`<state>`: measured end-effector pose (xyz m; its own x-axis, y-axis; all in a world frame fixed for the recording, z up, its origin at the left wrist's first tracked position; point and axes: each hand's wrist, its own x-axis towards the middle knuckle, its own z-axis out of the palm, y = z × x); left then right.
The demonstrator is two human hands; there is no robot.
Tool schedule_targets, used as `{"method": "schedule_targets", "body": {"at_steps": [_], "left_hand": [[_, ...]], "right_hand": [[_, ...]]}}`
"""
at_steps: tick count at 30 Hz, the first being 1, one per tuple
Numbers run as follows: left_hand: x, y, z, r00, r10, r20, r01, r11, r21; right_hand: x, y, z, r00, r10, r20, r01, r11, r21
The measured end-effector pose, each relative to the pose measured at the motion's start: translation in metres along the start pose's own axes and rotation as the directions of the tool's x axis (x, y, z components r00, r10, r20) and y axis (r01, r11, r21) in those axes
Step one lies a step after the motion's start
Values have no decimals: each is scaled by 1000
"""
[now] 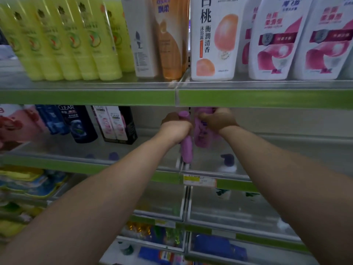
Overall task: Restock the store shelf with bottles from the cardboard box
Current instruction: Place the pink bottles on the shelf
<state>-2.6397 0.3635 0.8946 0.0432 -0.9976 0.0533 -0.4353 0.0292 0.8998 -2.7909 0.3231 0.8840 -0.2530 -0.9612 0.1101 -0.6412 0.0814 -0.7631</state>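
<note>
Setting: store aisle, tiered metal shelving with green price-strip edges (267, 99) and clear plastic front lips; dim light, some blur.
Upper tier: row of yellow-green tubes (63, 44) at left, a white bottle and an amber-orange bottle at centre, a white peach-print bottle (214, 39), then white bottles with pink swirl labels (275, 41) at right.
Middle tier, left: red-and-pink pack, dark blue "CLEAR" shampoo bottles (78, 123), a black twin-pack box (118, 125).
Middle tier, centre and right: bare shelf floor; both hands work here, under the upper tier's edge.
Left hand (176, 129): fingers wrapped closed round a slim purple plastic bottle (186, 150), held near its top; bottle upright, lower end down at the clear front lip.
Right hand (217, 119): fingers curled over the top of a wider purple plastic bottle (202, 134) with a printed label; grip closed.
Bottle relation: side by side, just beside each other; contact between them cannot be told.
Bottle bases: resting on the shelf or held just above it, cannot tell.
Lower tiers: white-and-yellow price tag (198, 181) on the green edge; blurred yellow, blue and green packages below.
</note>
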Motion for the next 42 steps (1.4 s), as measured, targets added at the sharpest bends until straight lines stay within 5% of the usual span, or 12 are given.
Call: {"method": "schedule_targets", "body": {"at_steps": [11, 16, 22, 29, 34, 42], "left_hand": [[4, -1, 6, 986, 74, 152, -57, 992, -114], [1, -1, 12, 985, 73, 159, -53, 991, -125], [11, -16, 19, 981, 58, 184, -28, 987, -160], [12, -60, 17, 942, -8, 336, 35, 997, -73], [20, -64, 25, 963, 58, 263, -20, 989, -146], [25, -70, 42, 977, 138, 161, -98, 966, -238]], "right_hand": [[-2, -2, -5, 994, -82, 75, 76, 994, 77], [-4, -1, -20, 980, -9, 198, -3, 998, 62], [-15, 19, -24, 990, 24, -138, -21, 999, 24], [-15, 62, -16, 972, 131, -195, -108, 986, 124], [7, 82, -18, 960, 251, -127, -228, 958, 175], [28, 76, -9, 999, 45, 14, -47, 969, 241]]}}
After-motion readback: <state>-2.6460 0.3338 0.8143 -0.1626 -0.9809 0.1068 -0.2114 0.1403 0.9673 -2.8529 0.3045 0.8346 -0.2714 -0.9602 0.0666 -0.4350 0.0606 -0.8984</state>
